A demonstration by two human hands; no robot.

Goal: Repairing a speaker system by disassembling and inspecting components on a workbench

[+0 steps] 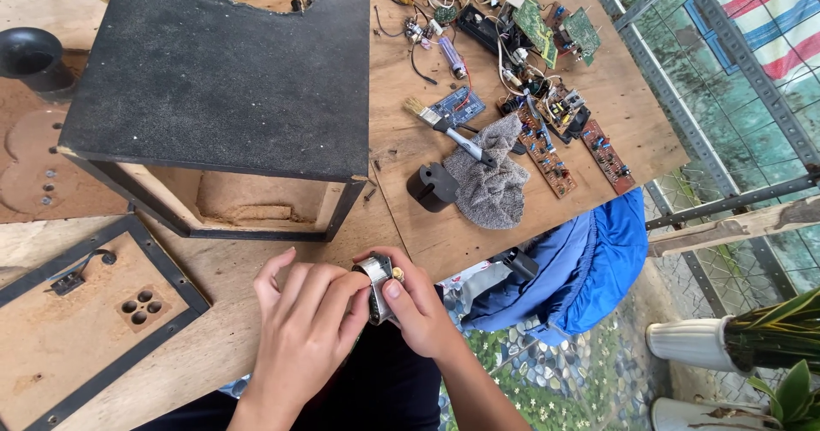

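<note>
Both my hands meet at the bottom middle, just off the near edge of the plywood table [427, 153]. My left hand [303, 324] and my right hand [420, 310] together grip a small silvery metal part [376, 279] with a dark body and a brass-coloured tip. My right thumb presses on its side; my left fingers wrap it from the left. The part is mostly hidden by my fingers.
A large black speaker box [218, 72] stands at the top left, its back panel [77, 311] lying beside it. On the table are a grey rag [491, 183], a brush [444, 123], a black round part [430, 185], several circuit boards [547, 153] and wires. A blue cloth [589, 260] hangs at the right.
</note>
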